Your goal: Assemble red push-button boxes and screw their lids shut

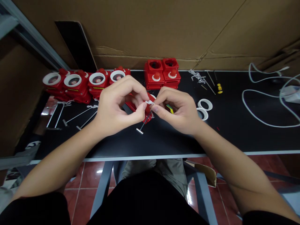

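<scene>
White cord [149, 102] pinched between two hands, its ends lost under the fingertips.
The red box [147, 108] beneath is largely covered by the hands; a yellow-green thing [170, 109] behind the right hand [175, 109] shows only in part, too little to name; the left hand [122, 104] overlaps the row of boxes [78, 93] at the left; the cable [245, 103] is cut off at the right edge; the cord lies in the narrow gap between the hands, above the table [234, 137]; the left thumb and index finger are clamped on one end, the right thumb and index finger on the other; a hammer [140, 131] slants down just below the fingertips, and whether the cord joins its rod cannot be told.
</scene>
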Demonstrator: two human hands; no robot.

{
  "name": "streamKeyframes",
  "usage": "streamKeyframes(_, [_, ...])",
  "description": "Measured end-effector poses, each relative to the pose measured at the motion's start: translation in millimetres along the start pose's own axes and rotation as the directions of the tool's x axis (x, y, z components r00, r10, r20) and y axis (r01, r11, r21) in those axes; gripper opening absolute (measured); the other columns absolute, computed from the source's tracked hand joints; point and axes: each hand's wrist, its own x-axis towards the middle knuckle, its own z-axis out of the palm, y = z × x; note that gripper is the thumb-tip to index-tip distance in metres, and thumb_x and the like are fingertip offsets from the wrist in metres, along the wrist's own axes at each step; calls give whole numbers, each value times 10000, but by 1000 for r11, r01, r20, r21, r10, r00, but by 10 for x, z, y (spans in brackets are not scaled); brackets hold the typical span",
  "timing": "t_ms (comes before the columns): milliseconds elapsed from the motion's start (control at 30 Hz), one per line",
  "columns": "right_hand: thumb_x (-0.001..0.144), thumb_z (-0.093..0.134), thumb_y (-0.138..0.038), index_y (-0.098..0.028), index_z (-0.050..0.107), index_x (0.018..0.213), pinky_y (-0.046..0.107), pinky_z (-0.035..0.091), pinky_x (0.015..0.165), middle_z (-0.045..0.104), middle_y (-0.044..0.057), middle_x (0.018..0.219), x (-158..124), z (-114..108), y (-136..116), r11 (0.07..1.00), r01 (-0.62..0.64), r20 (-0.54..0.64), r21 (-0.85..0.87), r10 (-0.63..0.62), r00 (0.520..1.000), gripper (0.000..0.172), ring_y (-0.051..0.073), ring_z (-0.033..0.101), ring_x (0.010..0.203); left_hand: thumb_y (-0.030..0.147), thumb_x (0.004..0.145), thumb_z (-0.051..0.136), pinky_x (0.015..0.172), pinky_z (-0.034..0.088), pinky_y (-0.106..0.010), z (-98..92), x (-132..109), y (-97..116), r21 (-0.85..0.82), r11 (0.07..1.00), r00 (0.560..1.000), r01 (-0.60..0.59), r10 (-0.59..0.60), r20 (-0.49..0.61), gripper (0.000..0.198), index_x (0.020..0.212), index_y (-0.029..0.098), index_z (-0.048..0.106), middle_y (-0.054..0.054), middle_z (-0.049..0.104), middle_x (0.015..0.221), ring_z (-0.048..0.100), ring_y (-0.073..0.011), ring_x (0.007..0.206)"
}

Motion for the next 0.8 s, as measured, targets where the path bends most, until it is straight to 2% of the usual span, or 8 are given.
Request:
streamKeyframes(200, [1048, 767, -299, -178, 745, 874, 252, 363, 590, 593, -2, 751, -6, -11, -3, 1000, -16, 19, -7, 17, 1000, 213, 80, 495, 658, 164, 870, 785, 589, 568, -299, -2, 7, -23, 128, 989, 996, -76, 80, -26, 108, 859, 252, 723, -12, 742, 861, 661, -155, 727])
streamKeyframes(300, [1045, 772, -297, -178, 737, 863, 251, 360, 586, 591, -5, 744, -10, -6, -5, 1000, -7, 23, -18, 7, 1000, 221, 76, 484, 648, 127, 856, 771, 583, 559, -295, -3, 6, -40, 112, 988, 994, -104, 108, -30, 130, 854, 239, 707, 3, 709, 827, 630, -143, 698])
streamKeyframes(433, [1041, 773, -275, -174, 723, 853, 244, 347, 578, 567, -13, 734, -14, 14, -3, 999, 12, 55, -36, -10, 998, 220, 69, 462, 644, 120, 873, 777, 617, 576, -322, -1, 4, -49, 80, 995, 997, -62, 66, -40, 146, 842, 238, 697, 7, 695, 822, 620, -142, 690])
streamKeyframes(667, [1037, 784, -271, -172, 705, 842, 234, 334, 572, 547, -21, 732, -8, 8, -10, 998, 43, 67, -40, -40, 997, 232, 59, 445, 636, 100, 888, 771, 596, 549, -307, -3, -5, -74, 86, 993, 995, -85, 89, -44, 159, 847, 233, 696, 13, 677, 835, 597, -117, 709])
streamKeyframes(800, [1031, 805, -287, -169, 705, 846, 234, 341, 581, 544, -21, 737, -1, -6, -25, 998, 45, 88, -46, -41, 995, 240, 61, 453, 648, 70, 884, 746, 596, 526, -298, -3, -3, -110, 75, 988, 987, -139, 144, -66, 156, 854, 216, 701, 21, 683, 825, 596, -100, 710])
